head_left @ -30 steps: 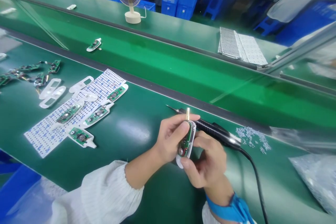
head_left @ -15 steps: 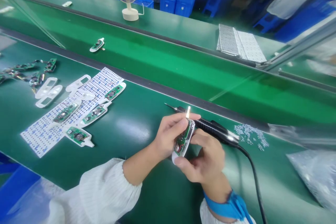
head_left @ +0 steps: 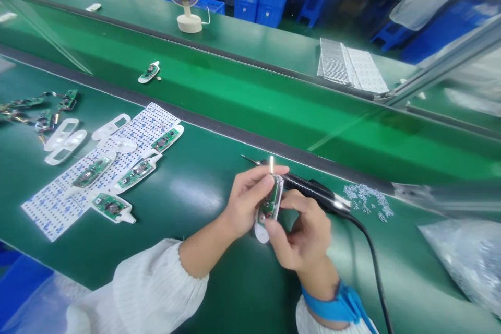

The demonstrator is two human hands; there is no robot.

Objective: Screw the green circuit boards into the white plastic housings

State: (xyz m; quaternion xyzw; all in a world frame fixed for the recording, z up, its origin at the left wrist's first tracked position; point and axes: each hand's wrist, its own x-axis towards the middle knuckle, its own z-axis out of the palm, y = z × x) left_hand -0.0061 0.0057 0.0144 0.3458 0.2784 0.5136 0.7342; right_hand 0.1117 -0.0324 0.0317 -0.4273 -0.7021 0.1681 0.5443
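Observation:
Between my hands is a white plastic casing [head_left: 261,234] with a green circuit board [head_left: 270,206] inside and a metal tip [head_left: 271,165] at its top, like an open digital thermometer. My left hand [head_left: 246,201] grips its upper left side, with the thumb on the board's top end and fingers behind the tip. My right hand [head_left: 303,229] pinches the lower part, its thumb at the board's lower end and index finger along the right edge. Just behind lies a black electric screwdriver [head_left: 313,191], its bit pointing left. Small screws [head_left: 368,199] are heaped to its right.
Several casings with boards [head_left: 111,206] lie on a printed sheet [head_left: 50,214] at left, near empty white covers [head_left: 64,141] and wired boards [head_left: 47,115]. Another casing [head_left: 149,72] sits on the green belt [head_left: 235,94]. A clear plastic bag [head_left: 469,258] is at right, a fan [head_left: 190,23] beyond.
The casing in my hands is turned a little more upright. My right thumb has shifted from its bottom end up onto the board's lower end. The casing on the belt has moved slightly right.

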